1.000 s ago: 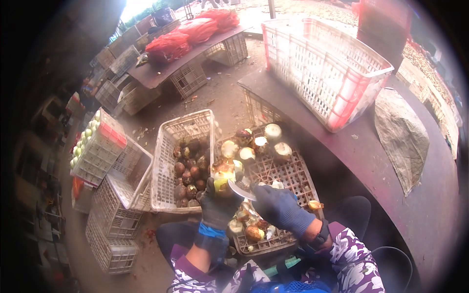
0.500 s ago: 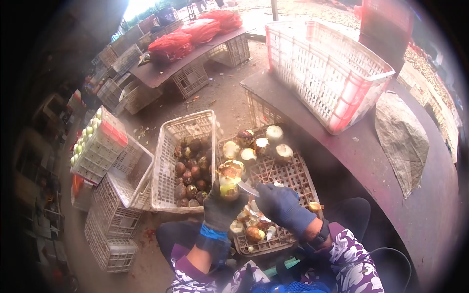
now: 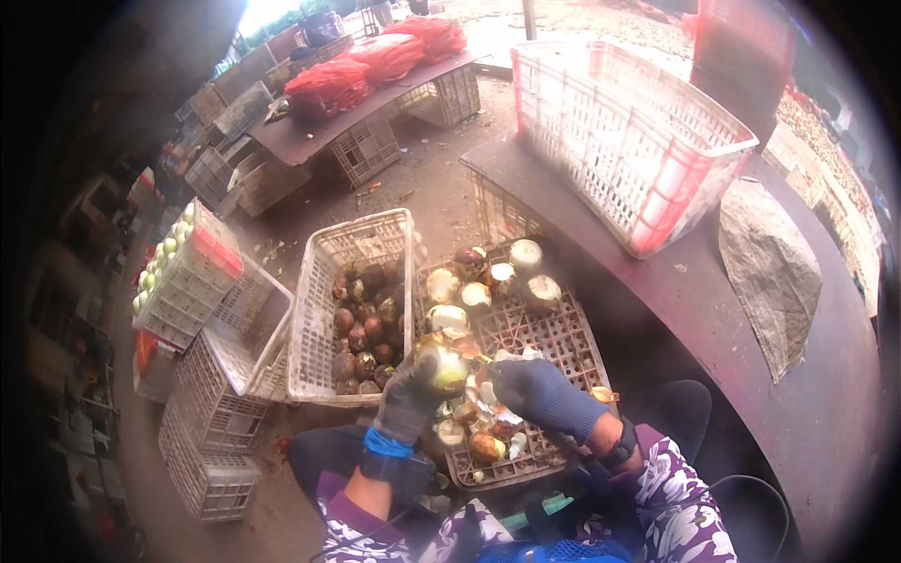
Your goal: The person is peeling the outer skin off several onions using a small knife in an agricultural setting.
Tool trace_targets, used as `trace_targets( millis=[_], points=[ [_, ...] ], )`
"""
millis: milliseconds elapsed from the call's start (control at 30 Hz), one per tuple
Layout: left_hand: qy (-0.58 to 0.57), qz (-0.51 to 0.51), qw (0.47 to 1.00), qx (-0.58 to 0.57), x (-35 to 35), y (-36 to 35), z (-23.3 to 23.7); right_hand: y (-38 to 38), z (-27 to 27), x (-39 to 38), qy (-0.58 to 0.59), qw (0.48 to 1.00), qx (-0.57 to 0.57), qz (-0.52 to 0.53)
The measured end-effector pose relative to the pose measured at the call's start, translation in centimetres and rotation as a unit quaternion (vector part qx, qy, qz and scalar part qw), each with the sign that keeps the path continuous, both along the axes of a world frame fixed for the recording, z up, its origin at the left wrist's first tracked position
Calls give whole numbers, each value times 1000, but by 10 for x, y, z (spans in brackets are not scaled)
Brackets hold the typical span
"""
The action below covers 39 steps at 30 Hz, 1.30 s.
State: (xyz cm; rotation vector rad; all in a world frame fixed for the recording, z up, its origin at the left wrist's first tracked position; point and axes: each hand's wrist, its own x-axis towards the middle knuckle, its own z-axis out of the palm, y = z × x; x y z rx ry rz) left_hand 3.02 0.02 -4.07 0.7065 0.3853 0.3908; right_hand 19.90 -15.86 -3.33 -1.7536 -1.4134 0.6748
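Note:
My gloved left hand (image 3: pixel 404 403) is closed around a large, partly peeled onion (image 3: pixel 449 368), pale yellow-green with brown skin at its top. Close on its right, my gloved right hand (image 3: pixel 537 389) is closed on a knife; the blade is mostly hidden now, and a strip of skin seems to hang between hand and onion. Both hands are above a plastic grid crate (image 3: pixel 572 338). Trimmed onions stand on its far end, among them a white-topped one (image 3: pixel 526 253). Loose peelings (image 3: pixel 483 403) and a brown onion (image 3: pixel 486 447) lie at its near end.
Left of the grid stands a white crate (image 3: pixel 300 338) with unpeeled brown onions (image 3: pixel 371 319). Further left are stacked crates, the top one full of pale peeled onions (image 3: pixel 164 253). At right, a table (image 3: pixel 657 281) bears a large pink-white crate (image 3: pixel 610 159). Red mesh bags (image 3: pixel 375 61) lie behind.
The onion in my left hand has turned and come down slightly. The knife blade, plain to see before, is now mostly hidden. Another trimmed onion top shows just beyond the held one.

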Motion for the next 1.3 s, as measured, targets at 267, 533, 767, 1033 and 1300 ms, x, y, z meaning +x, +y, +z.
trace_targets(
  millis=[267,533,767,1033,1300],
  points=[
    [29,-32,998,42,-11,6,10,4,12,10,364,912,-167,86],
    [54,-43,998,-2,-27,7,24,4,-3,7,465,858,-172,138],
    [9,73,997,-26,-28,19,-18,10,17,-29,332,943,-24,-5],
    [45,-50,992,-102,-23,-14,-27,16,11,-27,235,966,97,-43],
    [68,-81,994,-8,-27,-20,-21,8,9,-11,140,987,58,53]
  ],
)
